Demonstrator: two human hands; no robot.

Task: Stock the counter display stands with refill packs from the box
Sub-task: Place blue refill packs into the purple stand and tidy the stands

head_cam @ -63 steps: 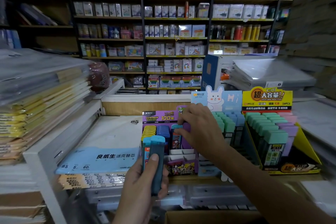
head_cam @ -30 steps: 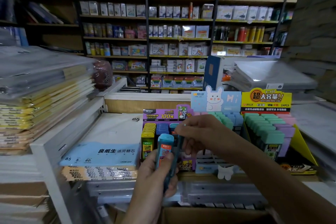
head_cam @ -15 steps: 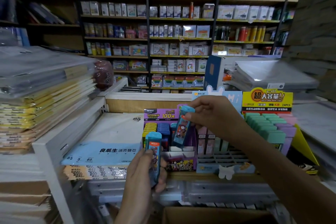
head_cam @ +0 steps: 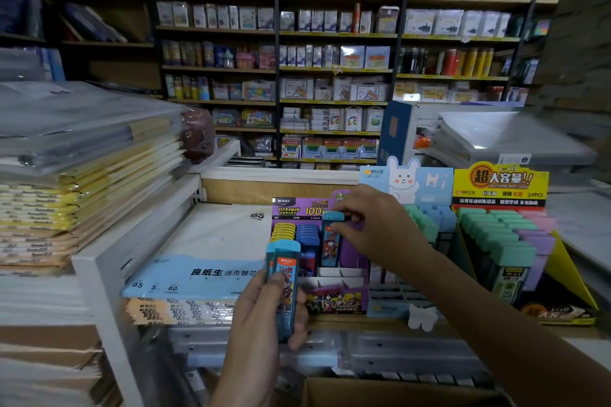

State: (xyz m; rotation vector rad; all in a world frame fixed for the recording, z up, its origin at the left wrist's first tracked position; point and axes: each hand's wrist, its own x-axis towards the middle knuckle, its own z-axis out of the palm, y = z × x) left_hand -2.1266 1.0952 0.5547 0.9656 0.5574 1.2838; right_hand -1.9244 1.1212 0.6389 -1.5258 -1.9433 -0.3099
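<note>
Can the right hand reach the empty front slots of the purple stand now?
Probably yes: the right hand, holding a teal pack, is just above the purple stand; nothing covers its slots.

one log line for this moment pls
phase: stocking purple stand | right hand: pinches top of teal pack, upright beside blue row | left hand: grips spare teal packs

Glossy plastic refill packs [head_cam: 285, 277], printed cardboard purple display stand [head_cam: 337, 302].

Head view, forward-down (close to counter [head_cam: 330, 324])
</note>
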